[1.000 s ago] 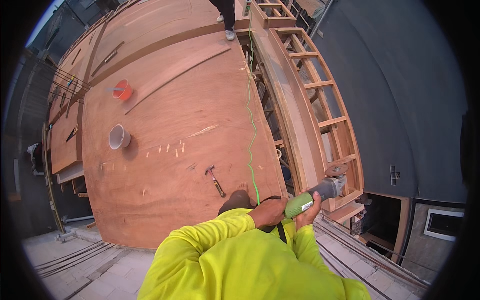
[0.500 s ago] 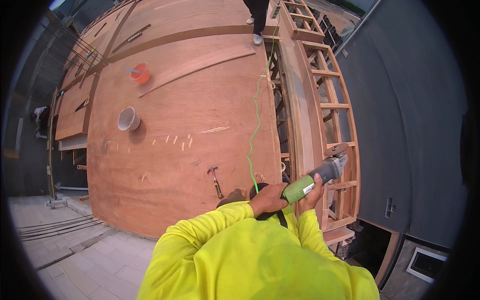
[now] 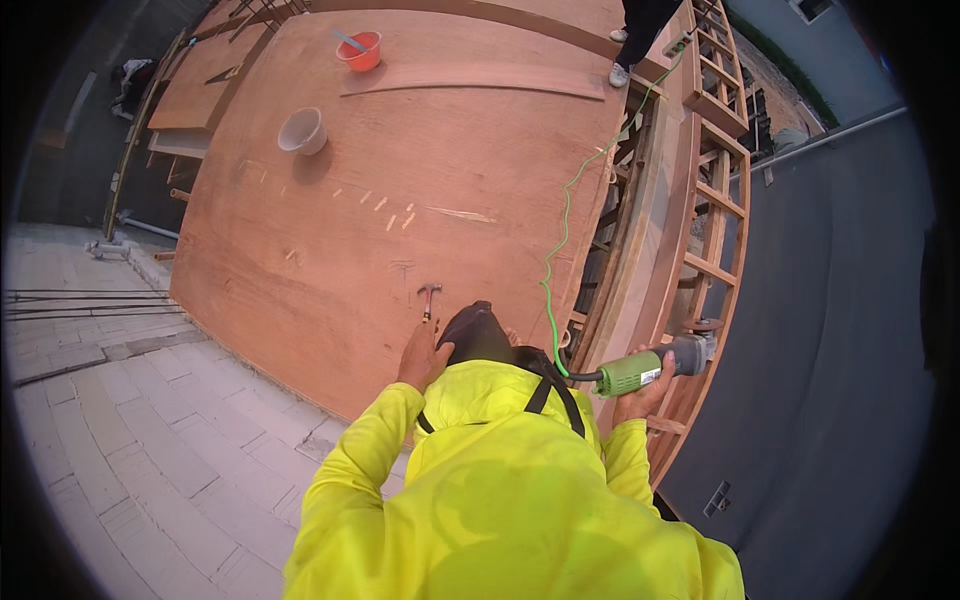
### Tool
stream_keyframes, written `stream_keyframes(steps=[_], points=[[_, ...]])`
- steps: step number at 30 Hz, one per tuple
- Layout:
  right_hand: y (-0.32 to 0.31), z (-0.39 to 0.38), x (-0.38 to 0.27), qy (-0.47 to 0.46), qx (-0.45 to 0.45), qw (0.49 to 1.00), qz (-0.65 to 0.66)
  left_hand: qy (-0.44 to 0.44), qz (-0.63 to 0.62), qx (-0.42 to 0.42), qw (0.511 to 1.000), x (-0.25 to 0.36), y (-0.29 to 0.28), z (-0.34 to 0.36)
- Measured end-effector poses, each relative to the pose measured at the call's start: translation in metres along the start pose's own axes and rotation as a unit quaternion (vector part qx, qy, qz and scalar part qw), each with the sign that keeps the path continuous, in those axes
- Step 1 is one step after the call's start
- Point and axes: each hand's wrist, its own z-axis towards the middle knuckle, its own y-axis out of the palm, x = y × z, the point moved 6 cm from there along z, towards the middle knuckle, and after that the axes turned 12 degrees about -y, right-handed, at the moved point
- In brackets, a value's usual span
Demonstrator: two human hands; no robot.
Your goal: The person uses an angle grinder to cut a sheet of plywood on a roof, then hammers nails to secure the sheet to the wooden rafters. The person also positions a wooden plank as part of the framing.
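In my right hand (image 3: pixel 646 396) is a green and grey angle grinder (image 3: pixel 628 372), its disc (image 3: pixel 703 325) at the far end near the timber frame on the right. A black lead at its back joins a bright green cable (image 3: pixel 548 285). My left hand (image 3: pixel 423 358) is off the grinder, beside my dark-clad knee (image 3: pixel 475 332). Just beyond it lies a claw hammer (image 3: pixel 429 291) on the plywood sheet (image 3: pixel 300 240). The back of my left hand covers the lower handle, and its fingertips are hidden, so I cannot tell whether it touches the hammer.
On the plywood stand a white bucket (image 3: pixel 303 132) and a red bucket (image 3: pixel 360 52), near a long board (image 3: pixel 475 80) and several wood slivers (image 3: pixel 380 203). Slatted timber framing (image 3: pixel 722 200) with gaps runs along the right. Another person's shoe (image 3: pixel 619 75) shows at the back.
My left hand has let go of the grinder's rear and moved left toward the hammer. The grinder stays in my right hand. The whole view has shifted and turned.
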Motion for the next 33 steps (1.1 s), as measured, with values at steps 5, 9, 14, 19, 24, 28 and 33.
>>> stream_keyframes(steps=[5, 9, 14, 19, 24, 28, 33], points=[[0.028, 0.033, 0.005, -0.003, -0.044, 0.999, 0.029, -0.308, 0.077, 0.019, 0.948, -0.229, -0.012, -0.022], [0.058, 0.065, -0.001, -0.019, -0.081, 0.996, 0.009, -0.388, 0.053, 0.043, 0.919, -0.272, -0.016, -0.065], [0.123, 0.110, -0.012, -0.064, -0.108, 0.991, -0.045, -0.352, 0.001, -0.025, 0.936, -0.220, 0.015, -0.024], [0.218, 0.160, -0.019, -0.105, -0.147, 0.982, -0.058, -0.308, -0.068, -0.074, 0.946, -0.133, -0.005, 0.048], [0.317, 0.218, -0.020, -0.121, -0.195, 0.973, -0.027, -0.331, -0.056, -0.034, 0.941, -0.140, -0.062, 0.092], [0.396, 0.246, -0.022, -0.159, -0.156, 0.975, -0.018, -0.346, -0.022, 0.015, 0.938, -0.151, -0.122, 0.133], [0.490, 0.291, -0.021, -0.167, -0.197, 0.966, 0.022, -0.347, -0.090, 0.067, 0.931, -0.148, -0.167, 0.175]])
